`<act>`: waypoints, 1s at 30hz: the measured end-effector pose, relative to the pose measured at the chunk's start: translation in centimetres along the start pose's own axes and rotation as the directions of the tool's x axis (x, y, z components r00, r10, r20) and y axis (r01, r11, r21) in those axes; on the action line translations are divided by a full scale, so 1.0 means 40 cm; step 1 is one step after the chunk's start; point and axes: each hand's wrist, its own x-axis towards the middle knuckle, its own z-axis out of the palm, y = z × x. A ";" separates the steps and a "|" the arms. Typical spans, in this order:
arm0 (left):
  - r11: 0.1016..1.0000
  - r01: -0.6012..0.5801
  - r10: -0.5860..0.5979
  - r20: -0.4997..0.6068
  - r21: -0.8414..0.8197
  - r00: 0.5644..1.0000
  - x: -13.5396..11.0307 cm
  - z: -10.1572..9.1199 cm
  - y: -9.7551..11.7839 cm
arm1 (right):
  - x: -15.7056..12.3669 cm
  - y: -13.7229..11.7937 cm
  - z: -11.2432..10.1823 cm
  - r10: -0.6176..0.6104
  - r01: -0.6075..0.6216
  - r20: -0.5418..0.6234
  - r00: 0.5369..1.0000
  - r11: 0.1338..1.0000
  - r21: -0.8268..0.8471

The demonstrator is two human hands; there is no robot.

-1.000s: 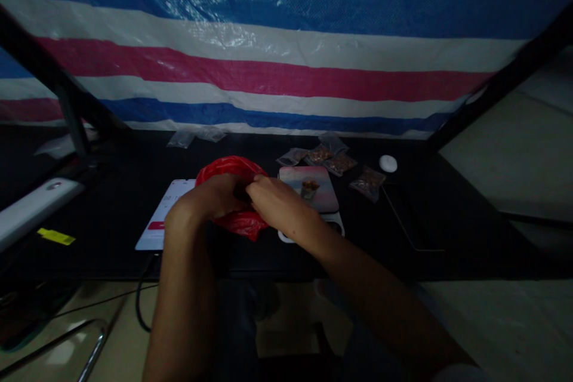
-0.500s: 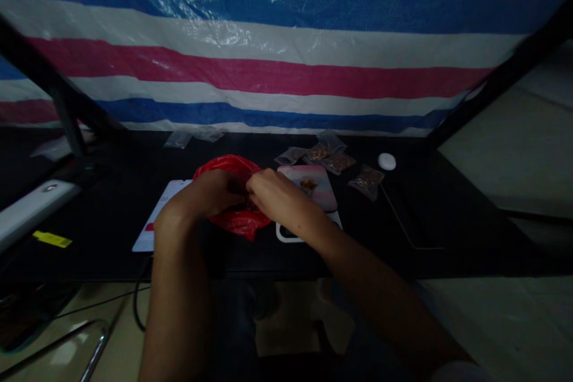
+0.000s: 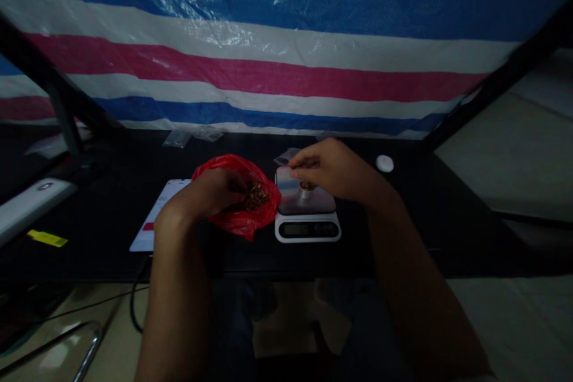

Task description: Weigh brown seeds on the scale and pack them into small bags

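Note:
A red plastic bag [image 3: 242, 227] lies spread wide, with small brown dried pieces [image 3: 256, 196] heaped inside. My left hand [image 3: 215, 191] reaches over the bag's left side, its fingers curled down at the edge of the heap. What they hold, if anything, is hidden. To the right stands a small kitchen scale [image 3: 308, 228] with a shiny metal plate. A little cup [image 3: 305, 193] of brown bits sits on that plate. Over the plate's far right part is my right hand [image 3: 333, 167], thumb and fingertips closed together beside the cup. Nothing I can name shows between them.
A phone-like white device [image 3: 152, 221] lies partly under my left forearm. Clear bags [image 3: 176, 137] and another small bag [image 3: 286, 156] rest at the back. A white round object [image 3: 384, 163] is at right, a yellow tag [image 3: 47, 238] at left. Striped sheeting [image 3: 286, 77] hangs behind.
My right hand has moved from the red bag rightwards to above the scale, uncovering the brown pieces and the scale's display. My left hand stays at the bag.

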 end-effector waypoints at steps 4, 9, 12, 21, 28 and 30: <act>0.999 -0.023 0.025 0.091 -0.029 0.996 0.009 0.004 -0.001 | -0.031 0.035 -0.041 0.035 -0.036 0.040 0.999 0.999 0.022; 0.998 -0.043 0.047 0.101 -0.043 0.994 0.012 0.004 0.006 | -0.032 0.048 -0.031 0.041 -0.048 0.084 0.996 0.995 0.090; 0.999 -0.045 0.045 0.090 -0.009 0.995 0.012 0.003 0.008 | -0.028 0.044 -0.022 0.063 -0.075 0.088 0.994 0.988 0.136; 0.999 -0.050 0.051 0.090 -0.012 0.995 0.005 0.001 0.010 | -0.036 0.039 -0.028 0.051 -0.059 0.087 0.995 0.995 0.082; 0.991 -0.119 0.121 0.036 -0.063 0.992 -0.003 0.000 0.026 | -0.037 0.045 -0.024 0.020 -0.017 0.095 0.995 0.999 -0.032; 0.987 -0.135 0.138 0.031 -0.089 0.990 -0.006 -0.001 0.035 | -0.038 0.043 -0.026 0.015 -0.010 0.111 0.994 0.999 -0.049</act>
